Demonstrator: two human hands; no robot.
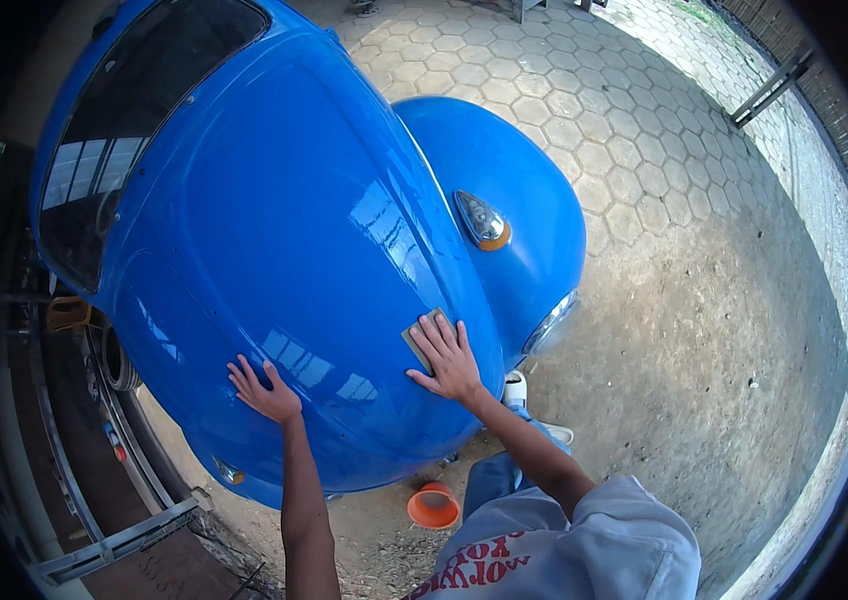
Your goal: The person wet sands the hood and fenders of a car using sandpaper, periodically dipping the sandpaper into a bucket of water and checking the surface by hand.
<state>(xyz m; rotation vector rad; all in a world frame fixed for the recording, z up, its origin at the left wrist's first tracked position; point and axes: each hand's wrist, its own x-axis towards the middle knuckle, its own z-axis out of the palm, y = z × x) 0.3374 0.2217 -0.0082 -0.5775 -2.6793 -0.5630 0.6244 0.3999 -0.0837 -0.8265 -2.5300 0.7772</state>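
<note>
- Holds a flat, rectangular, greyish-tan pad under the extended fingers of the bare right hand, pressing it to the glossy, rounded, blue metal hood of a car.
- Rests the bare left hand on the same hood, palm down, fingers spread, grasping nothing.
- Has the pad to the right of the left hand, well apart from it, near the hood's edge beside a bulging blue fender.
- Shows on that fender a teardrop-shaped chrome lamp with an amber end, plus a headlamp lower down.
- Stands close to the hood, with an orange bucket on the ground beside a blue-trousered leg.
- Includes grey hexagonal paving beyond the fender.
</note>
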